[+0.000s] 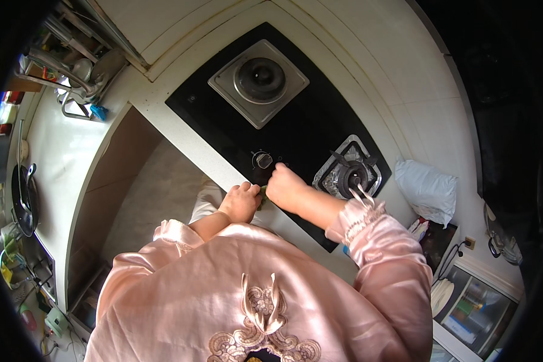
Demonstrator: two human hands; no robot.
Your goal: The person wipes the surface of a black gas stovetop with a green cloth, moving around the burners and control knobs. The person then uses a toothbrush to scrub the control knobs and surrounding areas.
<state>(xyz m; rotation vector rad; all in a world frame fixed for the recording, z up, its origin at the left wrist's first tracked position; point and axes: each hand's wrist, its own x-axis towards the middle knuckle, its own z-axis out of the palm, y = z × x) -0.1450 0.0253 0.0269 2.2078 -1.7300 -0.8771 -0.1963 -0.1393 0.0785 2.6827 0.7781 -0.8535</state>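
Observation:
My left hand is at the counter's front edge, its fingers curled around one side of a small green thing. Beside it my right hand is closed in a fist at the other side of the green thing, over the front of a black glass gas hob. Most of the green thing is hidden by my fingers, so its kind is unclear. A hob control knob sits just beyond my hands. Whether another knob lies under my right hand cannot be seen.
A burner with a square metal tray is at the back left; a foil-lined burner with a pan support is near my right forearm. A white plastic bag lies to the right. Utensils and a frying pan stand left.

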